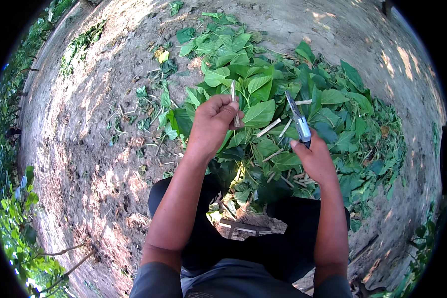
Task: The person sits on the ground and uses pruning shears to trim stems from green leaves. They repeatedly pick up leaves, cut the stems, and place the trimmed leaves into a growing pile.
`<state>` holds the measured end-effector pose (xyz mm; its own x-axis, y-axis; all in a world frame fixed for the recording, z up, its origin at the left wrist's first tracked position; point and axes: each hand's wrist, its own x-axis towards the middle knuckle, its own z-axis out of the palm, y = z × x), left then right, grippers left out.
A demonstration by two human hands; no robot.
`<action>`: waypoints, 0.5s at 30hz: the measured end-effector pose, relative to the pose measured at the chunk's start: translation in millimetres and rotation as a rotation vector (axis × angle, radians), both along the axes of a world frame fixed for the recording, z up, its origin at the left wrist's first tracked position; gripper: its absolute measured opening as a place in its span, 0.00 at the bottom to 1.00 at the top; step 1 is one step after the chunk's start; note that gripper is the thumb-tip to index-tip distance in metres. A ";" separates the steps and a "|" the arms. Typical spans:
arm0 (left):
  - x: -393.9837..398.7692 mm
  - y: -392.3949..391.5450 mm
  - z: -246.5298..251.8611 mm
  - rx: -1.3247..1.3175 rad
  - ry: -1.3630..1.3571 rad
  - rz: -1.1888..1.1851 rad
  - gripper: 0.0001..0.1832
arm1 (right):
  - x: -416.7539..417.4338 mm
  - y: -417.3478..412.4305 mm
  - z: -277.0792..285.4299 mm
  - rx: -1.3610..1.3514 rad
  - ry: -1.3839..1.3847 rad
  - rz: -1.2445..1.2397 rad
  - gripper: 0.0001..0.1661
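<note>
My left hand (221,115) pinches a short cut stick (233,93) upright between thumb and fingers, above a heap of broad green leaves (259,113). To its right, my right hand (314,154) grips the handle of pruning shears (301,124), whose blades point up and away from me. The shears and the held stick are apart. Several more short sticks (269,127) lie on the leaves between and below my hands. The shears' lower handle is hidden in my palm.
Bare soil (82,156) with shade and sun patches surrounds the heap. Loose wilted leaves (80,46) lie at the upper left. A low wooden piece (244,226) shows between my knees. Leafy branches (29,238) and a thin pole (74,267) stand at the lower left.
</note>
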<state>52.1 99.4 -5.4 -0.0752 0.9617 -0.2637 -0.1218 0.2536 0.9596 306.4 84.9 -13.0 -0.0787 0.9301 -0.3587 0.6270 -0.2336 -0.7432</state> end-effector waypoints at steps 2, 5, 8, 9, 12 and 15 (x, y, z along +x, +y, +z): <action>-1.2 -1.6 0.9 -0.007 0.048 -0.018 0.14 | -4.9 0.2 4.9 -0.028 0.092 0.015 0.19; 2.6 -0.2 -12.6 0.052 0.043 -0.078 0.11 | -4.0 -2.6 7.1 -0.087 0.255 0.001 0.15; 4.5 0.1 -24.3 0.122 0.181 -0.125 0.07 | 5.0 -1.9 -13.2 -0.159 0.403 -0.057 0.19; 5.2 -0.8 -22.4 0.129 0.207 -0.129 0.07 | 5.1 -2.4 -12.9 -0.168 0.423 -0.065 0.19; 5.7 -2.0 -9.7 0.115 0.260 -0.128 0.07 | 3.2 -2.9 -11.7 -0.177 0.484 -0.087 0.18; 5.8 -2.3 -11.7 0.127 0.283 -0.116 0.07 | 4.4 -2.6 -11.8 -0.140 0.331 -0.060 0.18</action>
<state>57.9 97.2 -17.1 -0.0167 0.9920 -0.1249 0.1767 0.1259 0.9762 310.8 82.3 -24.9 -0.1588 0.8803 -0.4471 0.3403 -0.3762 -0.8618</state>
